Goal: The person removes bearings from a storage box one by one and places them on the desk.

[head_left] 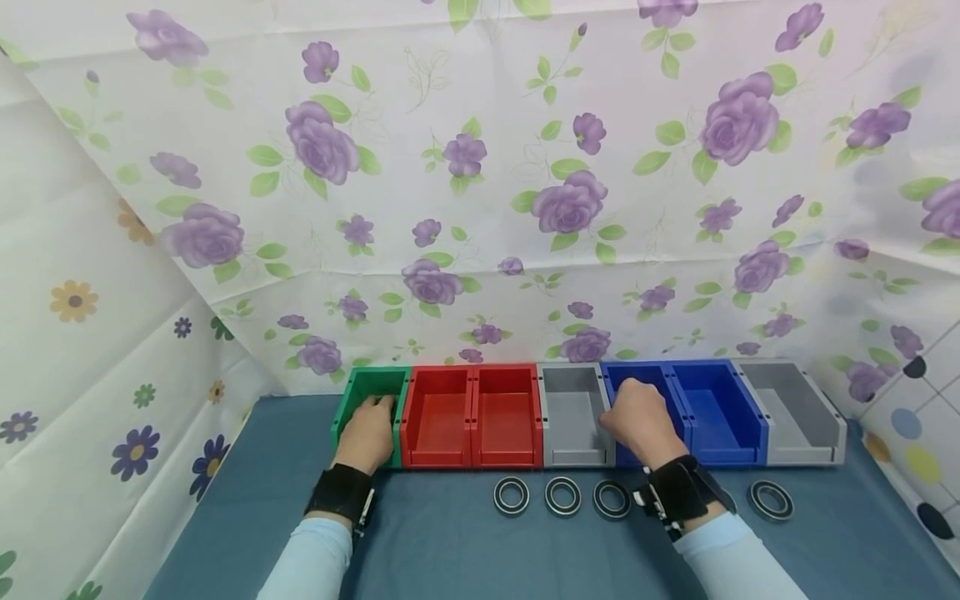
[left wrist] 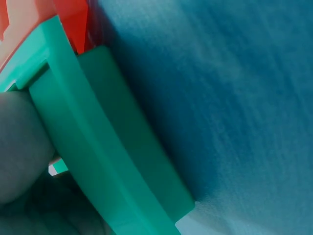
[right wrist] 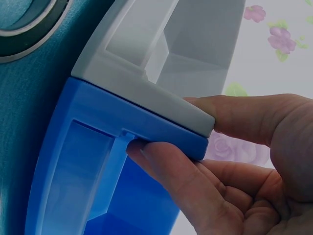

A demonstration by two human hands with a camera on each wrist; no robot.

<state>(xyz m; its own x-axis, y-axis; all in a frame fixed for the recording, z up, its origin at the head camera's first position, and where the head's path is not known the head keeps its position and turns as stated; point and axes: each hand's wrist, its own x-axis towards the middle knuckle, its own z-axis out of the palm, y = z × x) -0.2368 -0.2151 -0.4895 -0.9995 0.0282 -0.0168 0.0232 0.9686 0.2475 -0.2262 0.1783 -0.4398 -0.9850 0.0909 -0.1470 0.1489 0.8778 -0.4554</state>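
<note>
My left hand (head_left: 367, 435) reaches down into the green storage bin (head_left: 345, 414) at the left end of the row. Its fingertips are hidden there, and the left wrist view shows only part of the hand beside the green front wall (left wrist: 93, 132). With thumb and fingers, my right hand (head_left: 642, 419) pinches the two side walls where a grey storage bin (head_left: 577, 457) meets a blue storage bin (head_left: 618, 373). In the right wrist view, one digit lies inside the blue bin (right wrist: 98, 107) and another inside the grey bin (right wrist: 122, 73).
Two red bins (head_left: 437, 458), another blue bin (head_left: 731, 457) and a grey bin (head_left: 806, 456) share the row. Several ball bearings lie in front, including one bearing (head_left: 498, 497) left of the right wrist and another bearing (head_left: 787, 504) right of it. A flowered sheet (head_left: 480, 208) hangs behind.
</note>
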